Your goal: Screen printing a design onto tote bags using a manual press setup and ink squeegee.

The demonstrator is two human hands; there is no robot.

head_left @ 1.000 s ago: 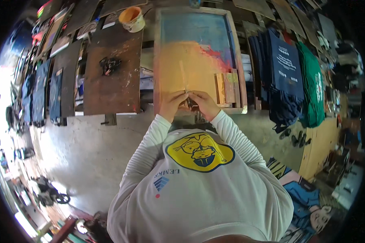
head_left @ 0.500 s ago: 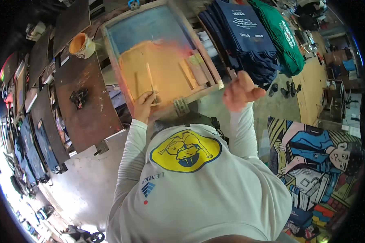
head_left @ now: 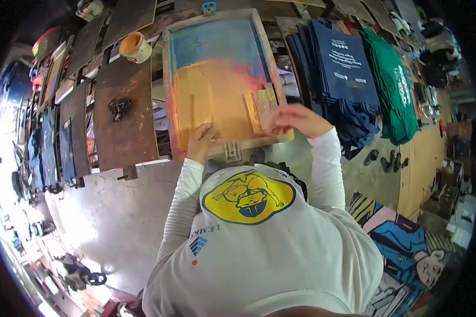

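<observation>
A wooden-framed printing screen (head_left: 170, 95) lies before me, its mesh orange in the lower part and blue at the far end. Over its near left corner is my left hand (head_left: 200, 143), fingers closed round a thin pale stick (head_left: 211, 103) that shows only faintly against the orange. Inside the frame's right side rests a wooden squeegee (head_left: 266, 99) with orange smears. My right hand (head_left: 300, 120) hangs over the near right corner beside the squeegee. Its fingers are smeared by motion, so whether they touch the squeegee cannot be made out.
To the left, a dark board (head_left: 124, 105) bears a crumpled black thing (head_left: 120, 109) and an orange-stained bucket (head_left: 135, 47). Right of the screen are stacks of navy shirts (head_left: 344, 63) and green shirts (head_left: 388, 84). A metal clamp (head_left: 232, 151) sits at the screen's near edge.
My right hand has moved left from outside the screen to above its near right corner. My left hand stays at the near left part. The whole view has shifted and turned slightly.
</observation>
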